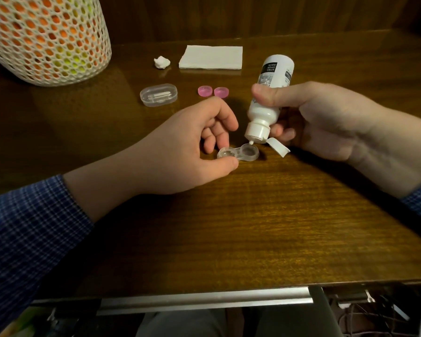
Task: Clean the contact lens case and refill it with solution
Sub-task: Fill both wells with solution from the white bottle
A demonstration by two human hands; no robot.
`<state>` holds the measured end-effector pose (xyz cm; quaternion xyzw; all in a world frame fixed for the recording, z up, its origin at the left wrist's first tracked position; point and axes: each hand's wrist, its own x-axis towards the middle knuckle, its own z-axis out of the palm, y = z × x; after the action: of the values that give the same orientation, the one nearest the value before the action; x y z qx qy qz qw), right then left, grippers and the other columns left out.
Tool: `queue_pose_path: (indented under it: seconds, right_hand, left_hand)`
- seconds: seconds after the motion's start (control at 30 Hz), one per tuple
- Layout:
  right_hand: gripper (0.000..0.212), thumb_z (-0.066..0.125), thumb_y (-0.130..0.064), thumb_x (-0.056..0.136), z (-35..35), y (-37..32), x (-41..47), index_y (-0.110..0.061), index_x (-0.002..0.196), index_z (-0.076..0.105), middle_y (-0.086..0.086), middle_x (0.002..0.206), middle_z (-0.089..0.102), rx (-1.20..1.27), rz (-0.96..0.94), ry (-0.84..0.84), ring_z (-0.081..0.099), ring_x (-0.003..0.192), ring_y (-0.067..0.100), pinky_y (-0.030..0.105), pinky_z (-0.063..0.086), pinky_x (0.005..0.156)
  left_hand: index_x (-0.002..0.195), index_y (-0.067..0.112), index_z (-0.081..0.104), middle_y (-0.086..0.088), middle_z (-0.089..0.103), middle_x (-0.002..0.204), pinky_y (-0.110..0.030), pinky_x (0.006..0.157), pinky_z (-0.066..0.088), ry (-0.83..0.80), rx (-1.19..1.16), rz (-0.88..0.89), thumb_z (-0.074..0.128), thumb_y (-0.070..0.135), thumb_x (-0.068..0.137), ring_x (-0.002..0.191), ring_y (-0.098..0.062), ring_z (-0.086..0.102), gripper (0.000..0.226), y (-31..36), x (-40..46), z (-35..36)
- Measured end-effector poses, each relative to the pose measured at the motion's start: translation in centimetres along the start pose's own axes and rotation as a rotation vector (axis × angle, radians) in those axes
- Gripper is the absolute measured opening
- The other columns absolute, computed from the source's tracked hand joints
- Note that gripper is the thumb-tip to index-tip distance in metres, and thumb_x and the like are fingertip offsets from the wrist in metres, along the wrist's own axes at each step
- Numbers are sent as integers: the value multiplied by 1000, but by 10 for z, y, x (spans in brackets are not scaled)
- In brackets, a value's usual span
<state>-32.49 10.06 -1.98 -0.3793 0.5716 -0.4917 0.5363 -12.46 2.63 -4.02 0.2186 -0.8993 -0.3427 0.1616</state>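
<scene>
Clear lens case (238, 153) – white bottle (267, 100) nozzle above right well.

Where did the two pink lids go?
In the head view, the two pink lids lie side by side on the table, past the left hand, between the clear plastic box and the white bottle.
</scene>
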Motion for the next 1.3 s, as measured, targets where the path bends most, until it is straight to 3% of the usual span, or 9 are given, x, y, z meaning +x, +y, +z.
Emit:
queue_pose_path:
  seconds: [0.43, 0.67, 0.87, 1.3]
  right_hand:
    - [40, 77, -36, 70, -2, 2, 2, -9, 97, 63, -1, 71, 63, 37, -2, 15, 47, 52, 7, 15, 36, 44]
    - [52, 77, -37, 73, -5, 0, 3, -6, 111, 60, -2, 64, 61, 91, 30, 15, 47, 50, 6, 15, 38, 41]
    - [37, 72, -34, 84, -7, -3, 2, -7, 104, 57, -1, 63, 58, 153, 55, 5, 44, 47, 5, 13, 35, 40]
    - [50, 81, -37, 67, -5, 3, 5, -9, 104, 64, 0, 73, 66, 43, 9, 28, 49, 53, 7, 16, 38, 43]
  left_hand:
    - [115, 29, 58, 6, 65, 93, -14, 67, 50, 6, -23, -24, 80, 29, 80, 76, -10, 60, 42, -2, 1, 0]
    - [116, 29, 58, 6, 65, 93, -14, 66, 49, 15, -36, -21, 80, 25, 84, 77, -12, 60, 40, -4, 1, 1]
    - [117, 31, 56, 10, 65, 94, -14, 67, 50, 21, -53, -28, 81, 24, 85, 76, -9, 60, 41, -5, 1, 0]
    - [118, 27, 56, 6, 65, 91, -13, 67, 50, 29, -28, -14, 80, 24, 83, 72, -4, 58, 42, -2, 1, 0]
